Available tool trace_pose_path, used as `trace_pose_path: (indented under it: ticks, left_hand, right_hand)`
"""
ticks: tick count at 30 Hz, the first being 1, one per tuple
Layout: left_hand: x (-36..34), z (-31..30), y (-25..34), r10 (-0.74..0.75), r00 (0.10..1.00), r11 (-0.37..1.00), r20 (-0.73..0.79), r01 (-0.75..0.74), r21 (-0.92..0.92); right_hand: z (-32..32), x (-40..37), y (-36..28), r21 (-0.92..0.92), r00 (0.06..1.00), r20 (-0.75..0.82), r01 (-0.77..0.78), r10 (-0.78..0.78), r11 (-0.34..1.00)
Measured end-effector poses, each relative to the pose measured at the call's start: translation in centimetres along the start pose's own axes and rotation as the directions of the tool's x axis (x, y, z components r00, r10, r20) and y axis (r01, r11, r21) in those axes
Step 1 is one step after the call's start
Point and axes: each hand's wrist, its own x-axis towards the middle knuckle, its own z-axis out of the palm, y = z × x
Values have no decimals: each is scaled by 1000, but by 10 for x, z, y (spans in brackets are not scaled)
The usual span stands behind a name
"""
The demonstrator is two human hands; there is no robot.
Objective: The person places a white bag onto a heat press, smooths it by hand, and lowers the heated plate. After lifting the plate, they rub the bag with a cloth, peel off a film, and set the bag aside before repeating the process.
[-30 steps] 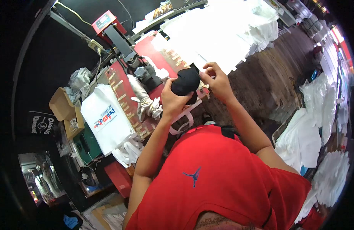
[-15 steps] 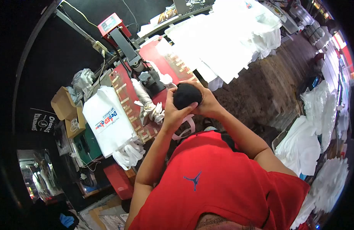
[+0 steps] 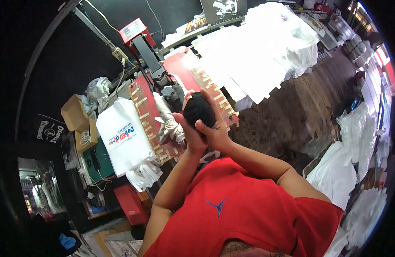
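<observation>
While the left hand (image 3: 191,134) and right hand (image 3: 217,132) together grasp what looks like a black cap (image 3: 199,110), at the near side of the red desk (image 3: 175,65) before the heat press (image 3: 147,53), I suspect a slackening grip could drop it.

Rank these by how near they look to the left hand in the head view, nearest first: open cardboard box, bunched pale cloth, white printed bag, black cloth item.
From the left hand:
1. Black cloth item: right against it.
2. Bunched pale cloth: just to its left.
3. White printed bag: farther left.
4. Open cardboard box: far left, beyond the bag.
</observation>
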Motion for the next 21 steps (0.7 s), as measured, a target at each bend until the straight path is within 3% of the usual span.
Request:
trace_pose_path:
  ticks: [3, 5, 6, 8, 9, 10, 12, 13, 14, 16, 17, 19, 21]
  left_hand:
    - [3, 6, 0, 111, 994, 988, -16, -108, 111]
    - [6, 14, 2, 327, 943, 896, -65, -287, 340]
    - [7, 8, 2, 329, 942, 895, -63, -290, 339]
    - [6, -11, -1, 267, 963, 933, -44, -247, 261]
    - [3, -7, 0, 211, 976, 971, -43, -205, 123]
    - [3, -27, -3, 213, 976, 970, -45, -206, 125]
    - [10, -33, 10, 73, 975, 982, -209, -33, 186]
    - [8, -32, 9, 266, 958, 839, -109, -175, 515]
    - [14, -57, 13, 314, 945, 819, -89, -222, 529]
    - [27, -77, 38, 433, 901, 507, -14, -231, 831]
    - [37, -84, 51, 424, 905, 453, 17, -229, 862]
    - [60, -98, 61, 455, 883, 315, 114, -280, 907]
    - [73, -92, 72, 424, 834, -111, 353, -338, 934]
  right_hand:
    - [5, 3, -4, -58, 997, -26, 72, -74, 996]
    - [7, 4, -4, -3, 999, -11, -35, 35, 999]
    - [6, 3, 2, -3, 999, -8, -33, 33, 999]
    - [2, 1, 16, -275, 992, 25, 128, -126, 953]
    - [0, 4, 20, -335, 980, 32, 195, -195, 922]
    - [-3, 6, 24, -333, 980, 33, 194, -194, 923]
    - [-11, 17, 25, -288, 999, 32, 22, -14, 957]
    - [-15, 22, 29, -384, 997, 31, 81, -75, 920]
    - [-19, 24, 32, -383, 997, 32, 82, -76, 920]
    - [-26, 25, 39, -557, 984, 101, -65, 146, 828]
    - [-31, 27, 56, -685, 979, 203, 123, 26, 718]
    - [-36, 22, 84, -729, 940, 342, 263, 4, 632]
    - [-41, 16, 109, -774, 896, 441, 356, 44, 523]
